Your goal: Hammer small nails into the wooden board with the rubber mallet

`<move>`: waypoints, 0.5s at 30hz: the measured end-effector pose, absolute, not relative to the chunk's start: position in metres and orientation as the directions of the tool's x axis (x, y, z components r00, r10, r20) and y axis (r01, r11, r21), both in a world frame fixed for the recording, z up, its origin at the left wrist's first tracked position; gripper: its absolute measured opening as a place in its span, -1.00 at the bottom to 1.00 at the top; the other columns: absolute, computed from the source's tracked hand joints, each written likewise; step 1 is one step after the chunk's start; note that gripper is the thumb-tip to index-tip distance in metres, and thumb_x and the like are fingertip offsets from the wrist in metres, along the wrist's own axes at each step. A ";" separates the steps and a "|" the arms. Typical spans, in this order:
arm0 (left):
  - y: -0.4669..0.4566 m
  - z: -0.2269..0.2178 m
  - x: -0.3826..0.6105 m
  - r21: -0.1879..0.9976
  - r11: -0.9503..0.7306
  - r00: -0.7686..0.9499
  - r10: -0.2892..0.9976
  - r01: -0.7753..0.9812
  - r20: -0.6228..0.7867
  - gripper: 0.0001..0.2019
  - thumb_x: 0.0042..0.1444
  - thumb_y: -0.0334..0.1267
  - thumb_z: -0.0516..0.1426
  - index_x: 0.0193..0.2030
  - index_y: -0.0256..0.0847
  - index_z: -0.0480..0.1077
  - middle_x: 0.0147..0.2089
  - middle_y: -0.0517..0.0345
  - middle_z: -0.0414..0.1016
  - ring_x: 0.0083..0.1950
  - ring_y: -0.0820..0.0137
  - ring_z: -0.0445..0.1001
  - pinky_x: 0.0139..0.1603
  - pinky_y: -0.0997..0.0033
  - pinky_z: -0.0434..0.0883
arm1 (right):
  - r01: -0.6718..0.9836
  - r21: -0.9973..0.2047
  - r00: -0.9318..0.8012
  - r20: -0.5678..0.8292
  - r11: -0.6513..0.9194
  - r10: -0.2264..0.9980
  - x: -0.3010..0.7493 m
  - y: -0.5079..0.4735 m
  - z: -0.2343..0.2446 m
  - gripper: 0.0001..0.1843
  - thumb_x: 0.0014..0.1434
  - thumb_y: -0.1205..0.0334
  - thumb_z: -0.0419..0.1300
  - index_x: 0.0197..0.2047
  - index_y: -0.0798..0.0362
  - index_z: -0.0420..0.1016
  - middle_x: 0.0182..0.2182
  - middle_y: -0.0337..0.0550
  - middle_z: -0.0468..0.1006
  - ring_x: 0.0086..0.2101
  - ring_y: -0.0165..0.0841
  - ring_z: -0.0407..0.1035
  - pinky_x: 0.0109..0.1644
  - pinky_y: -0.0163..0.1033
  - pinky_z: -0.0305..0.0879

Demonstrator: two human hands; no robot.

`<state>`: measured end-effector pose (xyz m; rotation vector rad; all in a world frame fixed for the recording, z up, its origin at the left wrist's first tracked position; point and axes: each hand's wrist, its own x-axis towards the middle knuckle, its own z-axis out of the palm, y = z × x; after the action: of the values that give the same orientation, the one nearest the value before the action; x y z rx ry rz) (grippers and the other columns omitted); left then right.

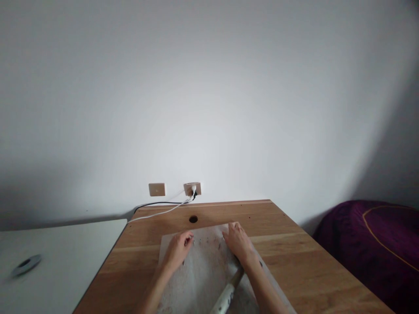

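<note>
A flat greyish board (206, 274) lies on the wooden table, with a row of small nails (207, 240) along its far part. At the left end of that row, my left hand (178, 248) is closed in a pinch at what looks like a nail. My right hand (238, 240) rests on the board's far right corner, fingers bent over the edge and thumb apart, close to another nail. Beneath my right wrist lies a hammer with a pale, worn handle (225, 296); my forearm partly covers its dark head.
The wooden table (288, 257) has a round cable hole (193, 219). Black and white cables run from a wall socket (192, 189) along its back left. On the left, a white table (65, 257) bears a grey ring-shaped thing (26, 265). A purple cushioned seat (366, 244) stands at right.
</note>
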<state>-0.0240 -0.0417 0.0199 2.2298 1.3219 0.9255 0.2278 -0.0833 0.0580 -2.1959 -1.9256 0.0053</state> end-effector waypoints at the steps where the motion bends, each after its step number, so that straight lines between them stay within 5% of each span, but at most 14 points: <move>1: -0.041 0.017 -0.023 0.642 -0.477 0.327 0.879 0.601 0.348 -0.80 0.25 -0.31 0.09 -0.22 -0.20 0.57 -0.34 0.09 0.62 -0.30 0.29 0.56 -0.21 0.41 0.38 | 0.978 -0.168 0.150 0.130 -0.127 0.980 0.228 -0.083 0.057 -0.60 0.40 0.23 0.10 0.16 0.31 0.51 0.03 0.37 0.60 0.04 -0.02 0.53 0.08 -0.09 0.36; 7: -0.045 0.006 -0.033 0.692 -0.560 0.365 0.826 0.454 0.429 -0.74 0.15 -0.39 0.08 -0.07 -0.21 0.53 -0.26 0.07 0.62 -0.27 0.32 0.56 -0.16 0.41 0.42 | 0.982 -0.145 0.136 0.096 -0.121 0.986 0.232 -0.077 0.050 -0.75 0.43 0.30 0.13 0.06 0.20 0.55 0.00 0.05 0.65 0.00 -0.21 0.55 0.13 -0.05 0.41; 15: -0.052 0.014 -0.035 0.628 -0.580 0.350 0.815 0.519 0.462 -0.75 0.07 -0.47 0.08 -0.20 -0.15 0.52 -0.20 0.05 0.62 -0.13 0.27 0.58 -0.05 0.36 0.46 | 0.985 -0.134 0.117 0.088 -0.105 0.989 0.234 -0.079 0.046 -0.44 0.36 0.56 -0.08 0.35 0.19 0.38 0.09 0.22 0.62 0.10 -0.14 0.52 0.13 -0.19 0.35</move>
<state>-0.0349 -0.0516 0.0137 2.2461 1.1719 1.0912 0.2339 -0.0793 0.0456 -2.2230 -1.9874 0.0352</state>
